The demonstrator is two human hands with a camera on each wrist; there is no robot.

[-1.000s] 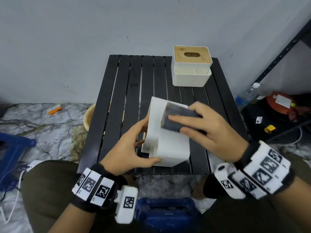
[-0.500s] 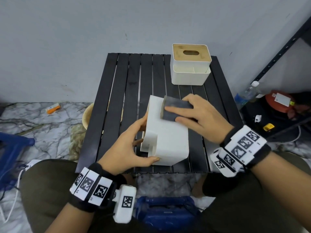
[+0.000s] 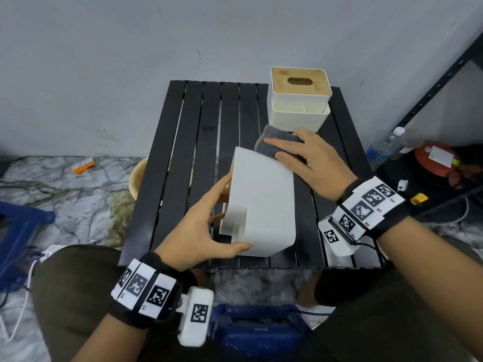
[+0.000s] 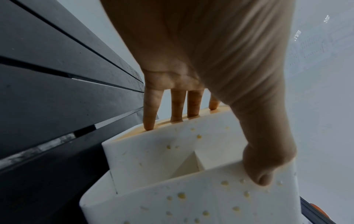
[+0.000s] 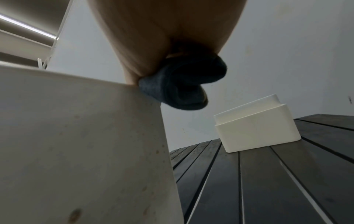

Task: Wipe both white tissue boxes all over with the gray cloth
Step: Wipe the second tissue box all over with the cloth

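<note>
Head view: I'm seeing the left hand gripping the near tissue box, tipped over near the tabletop's front edge, thumb on top, fingers in its open end. Right hand is pressing the folded gray cloth onto the box's far edge, fingers flat. Second tissue box is sitting at the back right corner.
</note>
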